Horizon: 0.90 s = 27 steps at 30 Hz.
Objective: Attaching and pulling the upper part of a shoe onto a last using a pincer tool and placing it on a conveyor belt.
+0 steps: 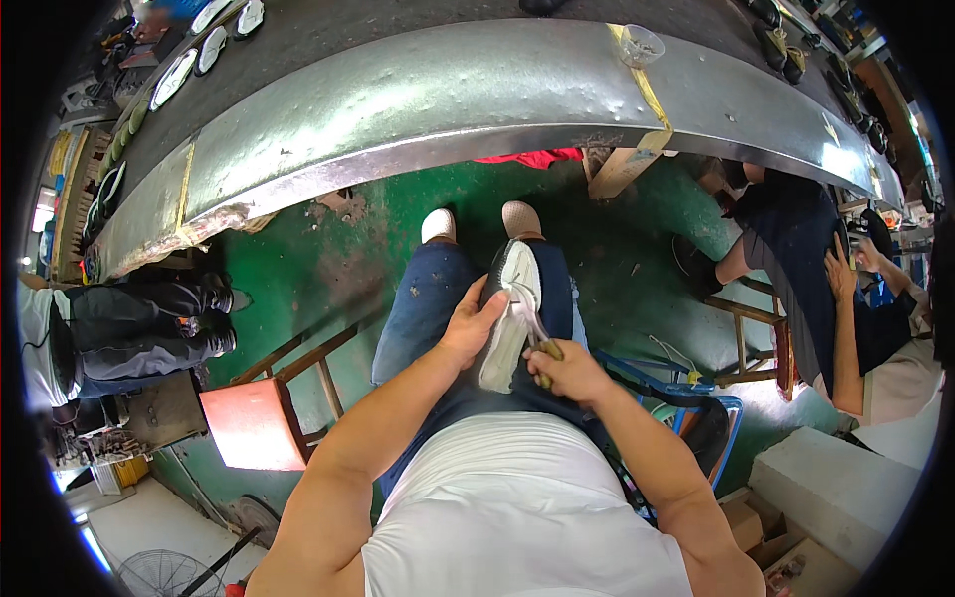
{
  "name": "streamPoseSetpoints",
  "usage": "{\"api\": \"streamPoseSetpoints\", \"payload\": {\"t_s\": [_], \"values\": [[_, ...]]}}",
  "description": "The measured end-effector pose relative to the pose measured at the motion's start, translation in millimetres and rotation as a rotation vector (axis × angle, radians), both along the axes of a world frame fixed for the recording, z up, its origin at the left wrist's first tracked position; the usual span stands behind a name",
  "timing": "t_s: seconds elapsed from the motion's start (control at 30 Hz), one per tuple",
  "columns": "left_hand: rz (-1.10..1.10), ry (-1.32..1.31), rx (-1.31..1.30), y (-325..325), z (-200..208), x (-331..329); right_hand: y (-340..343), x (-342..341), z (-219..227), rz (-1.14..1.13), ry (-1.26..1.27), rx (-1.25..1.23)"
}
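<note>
A shoe (502, 360) lies over my lap, its whitish underside turned up and its dark upper showing along the side. My left hand (472, 322) is closed round the shoe's left side, thumb on top near the middle. In my right hand (574, 372) I grip a pair of pincers (534, 328) by the brownish handles. Their curved metal jaws rest at the middle of the underside, close to my left thumb. Whether the jaws pinch any material is too small to tell.
Ahead runs a metal-covered bench edge (398, 95) with a clear plastic cup (640, 46) on it and several shoes behind. A red-topped stool (254, 423) stands at left. Co-workers sit at left (129, 333) and right (796, 269). White boxes (836, 483) are at lower right.
</note>
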<state>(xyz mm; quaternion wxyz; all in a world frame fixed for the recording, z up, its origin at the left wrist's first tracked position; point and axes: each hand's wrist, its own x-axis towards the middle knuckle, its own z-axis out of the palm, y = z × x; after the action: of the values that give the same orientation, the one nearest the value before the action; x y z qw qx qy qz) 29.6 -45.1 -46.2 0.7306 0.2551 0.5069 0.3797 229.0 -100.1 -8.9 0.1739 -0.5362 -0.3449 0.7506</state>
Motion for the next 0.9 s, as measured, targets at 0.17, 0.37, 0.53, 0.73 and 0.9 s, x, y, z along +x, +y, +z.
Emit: {"api": "streamPoseSetpoints", "payload": {"t_s": [0.17, 0.37, 0.53, 0.73, 0.9], "values": [[-0.085, 0.080, 0.020, 6.8, 2.8, 5.6, 11.8, 55.8, -12.3, -0.013, 0.490, -0.375], [-0.181, 0.394, -0.040, 17.1, 25.1, 13.3, 43.3, 72.8, 50.7, 0.228, -0.014, -0.137], [-0.357, 0.562, -0.082, 20.5, 55.3, 22.8, 59.6, 34.5, 34.1, 0.355, -0.463, 0.615], [-0.420, 0.511, -0.049, 22.8, 40.4, 13.4, 67.0, 33.4, 46.7, 0.446, -0.519, 0.626], [-0.459, 0.267, -0.170, 32.6, 33.4, -4.9, 54.4, 50.5, 61.4, 0.387, -0.416, 0.244]]}}
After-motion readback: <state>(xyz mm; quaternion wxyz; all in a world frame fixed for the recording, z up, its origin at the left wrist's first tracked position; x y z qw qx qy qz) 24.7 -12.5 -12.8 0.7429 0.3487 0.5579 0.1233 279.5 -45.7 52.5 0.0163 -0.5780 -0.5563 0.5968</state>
